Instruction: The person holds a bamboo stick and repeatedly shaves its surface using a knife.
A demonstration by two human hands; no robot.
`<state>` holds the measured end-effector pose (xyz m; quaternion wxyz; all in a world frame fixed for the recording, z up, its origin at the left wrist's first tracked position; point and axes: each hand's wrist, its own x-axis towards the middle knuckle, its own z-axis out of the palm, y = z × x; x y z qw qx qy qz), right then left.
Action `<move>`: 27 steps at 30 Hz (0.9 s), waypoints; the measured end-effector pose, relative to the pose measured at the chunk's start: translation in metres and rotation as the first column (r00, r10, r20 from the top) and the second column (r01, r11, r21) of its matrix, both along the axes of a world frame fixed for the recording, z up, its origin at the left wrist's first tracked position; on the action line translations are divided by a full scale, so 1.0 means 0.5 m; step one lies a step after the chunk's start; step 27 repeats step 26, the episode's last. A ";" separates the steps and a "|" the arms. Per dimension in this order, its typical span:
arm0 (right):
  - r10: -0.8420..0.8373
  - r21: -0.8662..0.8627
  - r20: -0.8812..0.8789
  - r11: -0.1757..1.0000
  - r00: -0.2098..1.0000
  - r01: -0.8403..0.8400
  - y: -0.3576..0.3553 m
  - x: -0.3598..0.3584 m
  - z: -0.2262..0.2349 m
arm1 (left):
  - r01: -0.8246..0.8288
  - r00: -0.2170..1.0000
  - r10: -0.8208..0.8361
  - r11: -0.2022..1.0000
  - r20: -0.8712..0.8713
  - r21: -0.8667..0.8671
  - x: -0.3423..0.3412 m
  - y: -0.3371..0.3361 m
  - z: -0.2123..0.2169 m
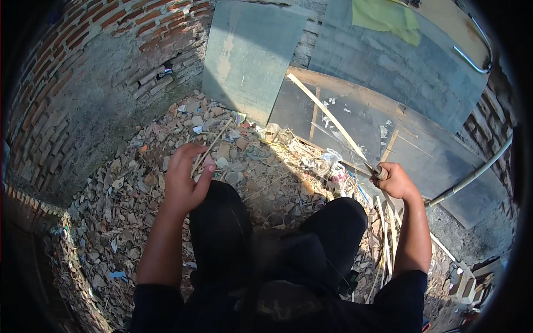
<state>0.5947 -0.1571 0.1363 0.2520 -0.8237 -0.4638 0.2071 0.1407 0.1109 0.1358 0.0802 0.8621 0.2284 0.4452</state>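
Observation:
My right hand is closed round the brownish handle of what looks like a knife, its short dark blade pointing up and left. Against that blade lies the lower end of a long pale bamboo strip, which slants up and left across the dark panel. My left hand is over the rubble, fingers curved and thumb apart. A thin stick shows in the gap between thumb and fingers; whether it touches the hand, I cannot tell. Several split bamboo strips lie below my right hand, beside my right knee.
Broken rubble and litter cover the ground round my knees. A brick wall curves along the left. Grey-green boards and a dark framed panel lean ahead. A pole slants at the right, and a yellow-green cloth hangs above.

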 end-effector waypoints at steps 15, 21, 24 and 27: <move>0.517 -0.186 0.113 0.850 0.848 -0.493 0.216 -0.165 0.111 | 0.189 0.713 0.032 0.953 -0.700 0.236 0.063 0.059 0.200; 0.410 0.190 0.420 0.832 0.809 -0.521 0.205 -0.141 0.119 | -0.153 0.671 -0.038 0.970 -0.740 -0.188 -0.080 0.026 0.125; 0.232 0.365 0.616 0.763 0.753 -0.533 0.202 -0.164 0.125 | -0.295 0.787 -0.028 0.860 -0.616 -0.416 -0.194 -0.009 0.007; 0.221 0.297 0.424 0.882 0.878 -0.366 0.211 -0.204 0.133 | -0.349 0.814 0.013 0.811 -0.581 -0.469 -0.238 -0.041 -0.034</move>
